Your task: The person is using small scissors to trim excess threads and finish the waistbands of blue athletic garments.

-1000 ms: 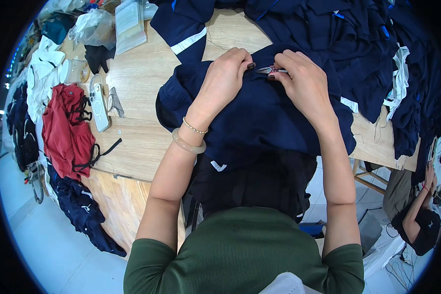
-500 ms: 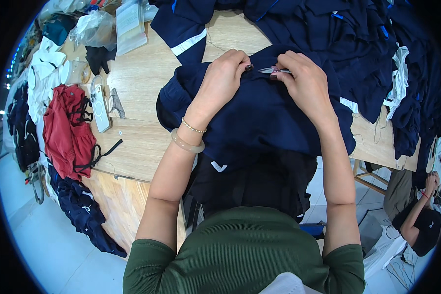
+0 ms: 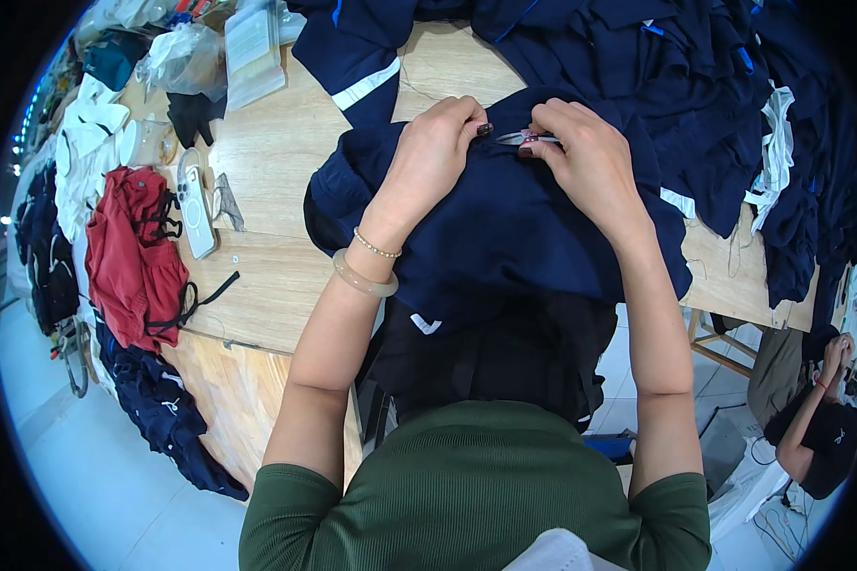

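A navy garment (image 3: 533, 228) lies over the table's near edge and hangs onto my lap. Pinched between the thumb and fingers of my left hand (image 3: 440, 143) is a bit of its cloth, near the top. My right hand (image 3: 581, 147) is closed round small thread snips (image 3: 516, 138), whose pointed metal blades aim left at that pinched spot. The blade tips are close to my left thumb; whether they touch the cloth or a thread I cannot tell. A gathered, elastic-looking edge (image 3: 338, 181) of the garment shows at its left.
More navy garments (image 3: 676, 114) are heaped at the back right. To the left on the wooden table (image 3: 286, 190) lie a phone (image 3: 196, 214), red shorts (image 3: 135, 257) and plastic bags (image 3: 186, 62). Another person (image 3: 819, 419) works at the far right.
My right hand has shifted slightly left, bringing the snips nearer to my left fingers. My left hand and the garment look nearly still.
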{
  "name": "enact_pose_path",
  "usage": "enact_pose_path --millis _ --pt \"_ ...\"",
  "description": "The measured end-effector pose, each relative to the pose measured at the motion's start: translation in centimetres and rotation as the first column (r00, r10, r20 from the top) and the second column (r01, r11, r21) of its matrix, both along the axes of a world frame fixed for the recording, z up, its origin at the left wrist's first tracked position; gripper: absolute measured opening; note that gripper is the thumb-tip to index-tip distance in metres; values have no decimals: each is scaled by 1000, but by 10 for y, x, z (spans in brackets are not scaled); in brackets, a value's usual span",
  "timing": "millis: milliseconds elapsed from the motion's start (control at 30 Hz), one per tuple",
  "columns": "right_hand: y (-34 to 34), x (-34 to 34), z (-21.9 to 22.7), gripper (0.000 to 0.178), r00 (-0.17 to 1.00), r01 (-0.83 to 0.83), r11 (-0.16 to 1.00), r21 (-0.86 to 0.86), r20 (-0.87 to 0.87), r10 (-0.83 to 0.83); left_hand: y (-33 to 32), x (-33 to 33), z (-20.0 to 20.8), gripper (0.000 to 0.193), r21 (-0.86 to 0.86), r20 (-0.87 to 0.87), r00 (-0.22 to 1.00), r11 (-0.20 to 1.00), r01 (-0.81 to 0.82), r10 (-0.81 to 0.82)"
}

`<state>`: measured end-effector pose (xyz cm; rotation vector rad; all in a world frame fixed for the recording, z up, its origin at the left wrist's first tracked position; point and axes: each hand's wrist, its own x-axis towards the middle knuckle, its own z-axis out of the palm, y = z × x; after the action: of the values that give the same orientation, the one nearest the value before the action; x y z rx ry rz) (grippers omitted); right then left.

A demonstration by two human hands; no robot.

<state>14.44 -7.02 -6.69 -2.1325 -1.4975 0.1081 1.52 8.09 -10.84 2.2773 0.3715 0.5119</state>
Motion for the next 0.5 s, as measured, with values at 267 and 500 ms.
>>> enact_pose_path --millis 267,500 --pt "-5 9 -3 16 992 94 995 39 -92 -90 2 -4 0 7 -50 -53 998 998 31 -34" --pt "-8 7 3 16 983 115 993 -4 -145 -115 0 -4 6 7 -56 -128 988 996 73 -80"
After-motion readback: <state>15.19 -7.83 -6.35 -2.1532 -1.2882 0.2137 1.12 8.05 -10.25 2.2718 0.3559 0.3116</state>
